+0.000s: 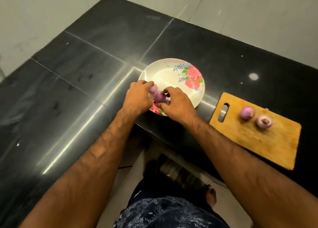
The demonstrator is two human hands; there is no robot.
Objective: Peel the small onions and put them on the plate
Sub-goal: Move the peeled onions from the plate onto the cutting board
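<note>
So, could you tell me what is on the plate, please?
Two purple onions at its near rim, gripped by the left hand and right hand; they hide anything beneath.

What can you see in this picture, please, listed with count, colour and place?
plate: one, white with pink roses, on the counter
paler onion: one, light purple, over the plate's near edge
darker onion: one, purple, beside the paler one
board onions: two, purple, side by side on the cutting board
cutting board: one, tan wood, right of the plate
counter: one, dark grey, glossy
left hand: one, grips the paler onion
right hand: one, fingers pinch the darker onion
</note>
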